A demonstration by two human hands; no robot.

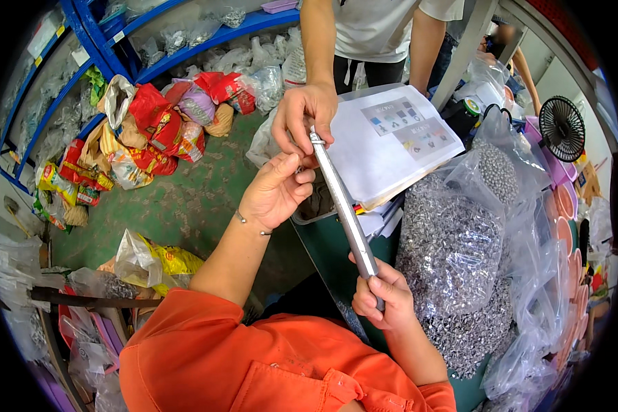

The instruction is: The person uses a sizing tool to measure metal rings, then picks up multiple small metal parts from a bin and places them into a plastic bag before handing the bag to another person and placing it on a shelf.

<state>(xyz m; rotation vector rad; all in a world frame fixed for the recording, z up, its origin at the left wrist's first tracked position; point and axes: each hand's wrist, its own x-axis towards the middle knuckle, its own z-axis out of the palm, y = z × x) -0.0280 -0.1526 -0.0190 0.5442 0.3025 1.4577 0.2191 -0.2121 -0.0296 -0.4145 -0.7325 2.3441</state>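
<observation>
My right hand (383, 294) is closed around the lower end of a long silver metal bar (343, 206) that slants up and to the left. My left hand (276, 191) is raised beside the bar's upper part, fingers curled near its top, holding nothing that I can see. Another person's hand (301, 118) pinches the bar's top end from above. That person stands across from me in a white shirt. My sleeves are orange.
A clear bag of small grey metal parts (453, 254) lies to the right on a green table (326, 250). White printed sheets (391, 137) rest behind the bar. Colourful sacks (151, 130) crowd the green floor by blue shelves (178, 48). A black fan (562, 127) stands far right.
</observation>
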